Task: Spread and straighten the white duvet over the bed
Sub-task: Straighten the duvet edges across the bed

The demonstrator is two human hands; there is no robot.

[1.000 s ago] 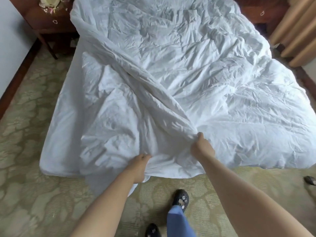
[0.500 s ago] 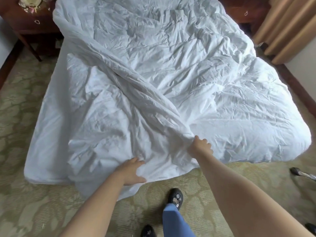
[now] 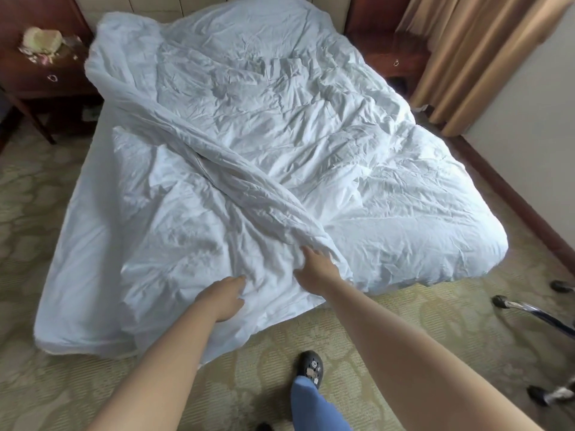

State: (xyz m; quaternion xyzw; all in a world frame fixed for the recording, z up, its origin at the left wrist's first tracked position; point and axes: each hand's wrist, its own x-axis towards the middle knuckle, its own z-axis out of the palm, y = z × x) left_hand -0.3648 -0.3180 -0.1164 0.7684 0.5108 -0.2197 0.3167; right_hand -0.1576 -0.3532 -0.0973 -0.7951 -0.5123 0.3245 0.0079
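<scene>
Since the earlier frame the right hand had released the bunched fold and lay with fingers straight on the white duvet. Left hand rested loosely open on it. Duvet lay rumpled across the bed, a diagonal ridge remaining.

One duvet, one bed. Two hands: left hand, right hand. Two nightstands: left nightstand, right nightstand. One curtain. One shoe fully visible.
</scene>
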